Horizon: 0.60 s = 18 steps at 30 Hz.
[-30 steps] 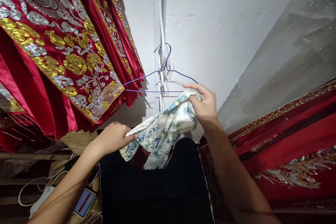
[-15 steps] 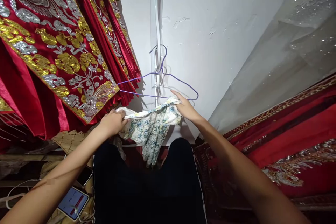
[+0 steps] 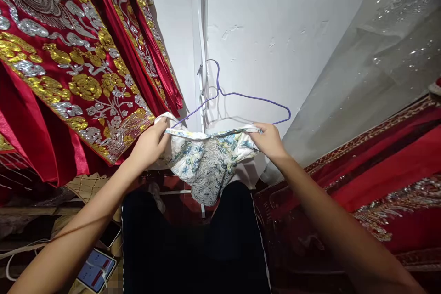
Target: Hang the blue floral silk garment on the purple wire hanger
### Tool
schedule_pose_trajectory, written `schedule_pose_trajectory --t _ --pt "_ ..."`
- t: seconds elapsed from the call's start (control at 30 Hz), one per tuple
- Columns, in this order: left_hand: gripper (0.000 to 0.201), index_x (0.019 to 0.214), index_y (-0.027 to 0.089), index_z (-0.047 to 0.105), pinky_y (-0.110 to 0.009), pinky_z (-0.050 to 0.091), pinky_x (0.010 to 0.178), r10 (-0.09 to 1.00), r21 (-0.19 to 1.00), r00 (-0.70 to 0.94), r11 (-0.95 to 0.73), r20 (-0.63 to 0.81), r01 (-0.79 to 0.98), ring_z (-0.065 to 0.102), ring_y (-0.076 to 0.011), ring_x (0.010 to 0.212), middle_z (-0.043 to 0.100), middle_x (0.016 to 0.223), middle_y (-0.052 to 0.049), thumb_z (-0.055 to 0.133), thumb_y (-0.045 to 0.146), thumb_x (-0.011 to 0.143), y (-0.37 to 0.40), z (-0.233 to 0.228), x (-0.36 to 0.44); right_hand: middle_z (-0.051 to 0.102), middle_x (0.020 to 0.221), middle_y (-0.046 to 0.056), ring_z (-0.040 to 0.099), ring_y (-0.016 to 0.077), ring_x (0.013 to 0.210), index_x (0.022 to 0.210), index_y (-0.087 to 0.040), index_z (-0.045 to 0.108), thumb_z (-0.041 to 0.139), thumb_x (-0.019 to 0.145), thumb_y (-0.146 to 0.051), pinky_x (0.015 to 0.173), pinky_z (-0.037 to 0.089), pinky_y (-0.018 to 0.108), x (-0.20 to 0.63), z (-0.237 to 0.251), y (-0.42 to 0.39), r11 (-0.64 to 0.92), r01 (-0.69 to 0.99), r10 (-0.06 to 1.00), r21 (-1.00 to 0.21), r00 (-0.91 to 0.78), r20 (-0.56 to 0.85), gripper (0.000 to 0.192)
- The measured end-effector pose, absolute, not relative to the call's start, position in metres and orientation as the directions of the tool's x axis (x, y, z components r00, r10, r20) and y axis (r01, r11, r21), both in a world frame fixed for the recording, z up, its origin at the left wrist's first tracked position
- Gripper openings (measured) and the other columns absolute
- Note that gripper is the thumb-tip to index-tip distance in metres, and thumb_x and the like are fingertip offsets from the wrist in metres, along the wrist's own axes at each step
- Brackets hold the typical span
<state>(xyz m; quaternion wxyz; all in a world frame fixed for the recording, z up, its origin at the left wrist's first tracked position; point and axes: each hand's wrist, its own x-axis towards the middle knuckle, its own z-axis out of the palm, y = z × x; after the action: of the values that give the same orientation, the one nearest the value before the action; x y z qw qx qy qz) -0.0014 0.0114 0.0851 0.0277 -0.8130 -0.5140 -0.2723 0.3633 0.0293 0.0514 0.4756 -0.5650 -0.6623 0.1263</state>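
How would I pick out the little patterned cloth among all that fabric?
Find the white wall in the middle, where a purple wire hanger hangs. Just below it, the left hand and right hand stretch the floral cloth between them. It alone is pale with blue flowers; the neighbouring red embroidered garments glitter gold and silver.

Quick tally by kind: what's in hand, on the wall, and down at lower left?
Floral cloth, held by left hand and right hand: 1
Purple wire hanger: 1
Phones at lower left: 2
Total: 4
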Motion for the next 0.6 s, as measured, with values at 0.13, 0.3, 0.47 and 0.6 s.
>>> schedule_pose_trajectory --t 0.13,0.3,0.47,0.6 --pt "0.032 0.121 0.022 0.061 -0.037 0.047 0.100 0.723 0.369 0.340 -0.629 0.601 0.684 0.064 -0.0248 0.114 0.068 0.128 -0.007 0.043 0.022 0.094 0.019 0.107 0.012 0.067 0.072 0.003 0.061 0.0205 0.070 0.076 -0.016 0.072 0.059 0.079 -0.034 0.062 0.043 0.028 0.346 0.041 0.023 0.343 0.494 0.927 -0.799 -0.039 0.374 0.022" --pt "0.034 0.116 0.018 0.072 -0.034 0.052 0.088 0.784 0.593 0.260 -0.603 0.563 0.534 0.067 -0.0230 0.098 0.074 0.112 -0.008 0.054 0.026 0.088 0.041 0.114 0.007 0.073 0.086 0.004 0.068 0.0242 0.079 0.128 -0.023 0.064 0.069 0.069 -0.023 0.067 0.050 0.032 0.352 0.045 0.010 0.370 0.487 0.891 -0.791 0.055 0.450 0.060" --pt "0.032 0.098 0.015 0.079 -0.027 0.047 0.061 0.914 0.852 0.185 -0.404 0.361 0.333 0.063 -0.0184 0.068 0.075 0.081 -0.007 0.071 0.032 0.073 0.063 0.117 -0.003 0.066 0.078 0.000 0.067 0.0222 0.069 0.139 -0.024 0.045 0.076 0.058 -0.020 0.060 0.050 0.030 0.377 0.053 0.007 0.374 0.422 0.813 -0.826 0.279 0.511 0.086" --pt "0.015 0.076 0.016 0.078 -0.025 0.040 0.056 0.924 0.892 0.113 -0.382 0.365 0.243 0.056 -0.0137 0.058 0.068 0.065 -0.002 0.069 0.024 0.066 0.069 0.119 0.001 0.065 0.078 -0.001 0.060 0.0173 0.059 0.137 -0.024 0.042 0.076 0.060 -0.020 0.056 0.045 0.028 0.381 0.058 -0.001 0.363 0.456 0.777 -0.812 0.333 0.534 0.084"
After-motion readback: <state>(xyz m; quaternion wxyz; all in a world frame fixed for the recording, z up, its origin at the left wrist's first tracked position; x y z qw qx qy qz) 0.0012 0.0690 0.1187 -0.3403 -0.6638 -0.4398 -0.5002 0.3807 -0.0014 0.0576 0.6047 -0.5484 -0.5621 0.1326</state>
